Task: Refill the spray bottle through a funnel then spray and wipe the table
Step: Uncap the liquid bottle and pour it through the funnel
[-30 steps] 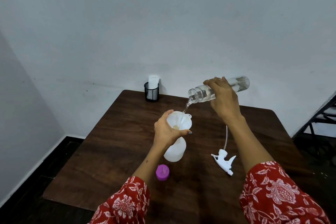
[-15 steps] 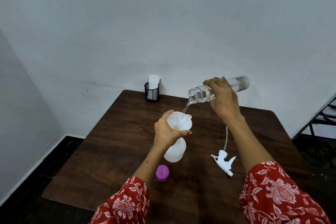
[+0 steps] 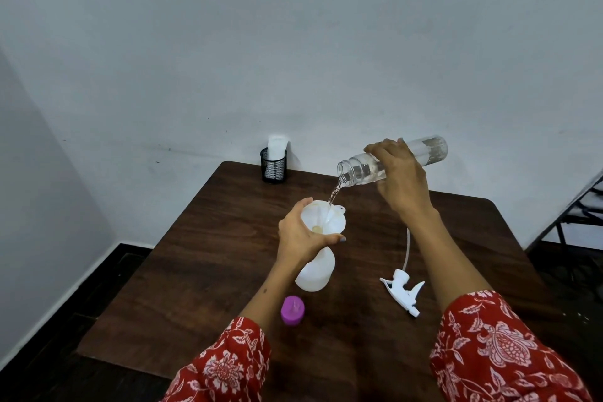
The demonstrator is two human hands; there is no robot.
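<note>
A white spray bottle (image 3: 316, 271) stands upright in the middle of the dark wooden table (image 3: 202, 258), with a white funnel (image 3: 329, 217) set in its neck. My left hand (image 3: 301, 235) grips the funnel and the bottle's neck. My right hand (image 3: 399, 173) holds a clear plastic bottle (image 3: 362, 168) tipped nearly flat, mouth to the left, above the funnel. A thin stream of water falls from its mouth into the funnel. The white spray trigger head (image 3: 403, 292) with its dip tube lies on the table to the right of the bottle.
A purple cap (image 3: 292, 310) lies on the table in front of the spray bottle. A black mesh cup (image 3: 273, 168) holding something white stands at the table's far edge by the wall. A dark metal frame (image 3: 577, 215) stands off the right side.
The water keeps pouring. Both hands and both bottles hold nearly the same position as in the earlier frames.
</note>
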